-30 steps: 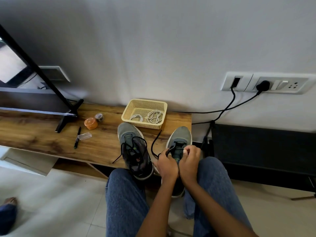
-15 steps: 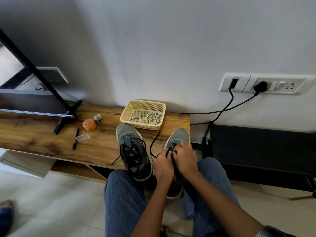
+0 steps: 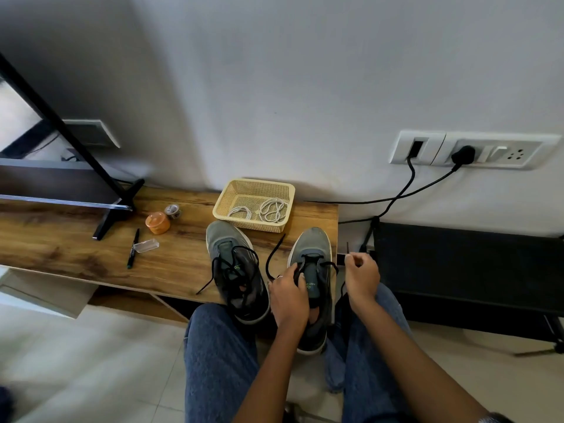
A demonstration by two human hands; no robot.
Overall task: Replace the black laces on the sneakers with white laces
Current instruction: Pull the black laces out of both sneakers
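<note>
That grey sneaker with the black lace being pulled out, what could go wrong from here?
The grey sneaker on the right hangs partly off the wooden shelf's corner, steadied only by the left hand; a hard tug by the right hand pinching the black lace could drag it off. The lace's loose end might also snag in the eyelets.

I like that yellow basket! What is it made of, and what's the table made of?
The basket looks like pale yellow plastic: its walls are a moulded grid of tiny holes, matte. The table looks like wood or a wood-print board: brown, streaky grain with a thin, pale edge. Which one, I can't tell.
</note>
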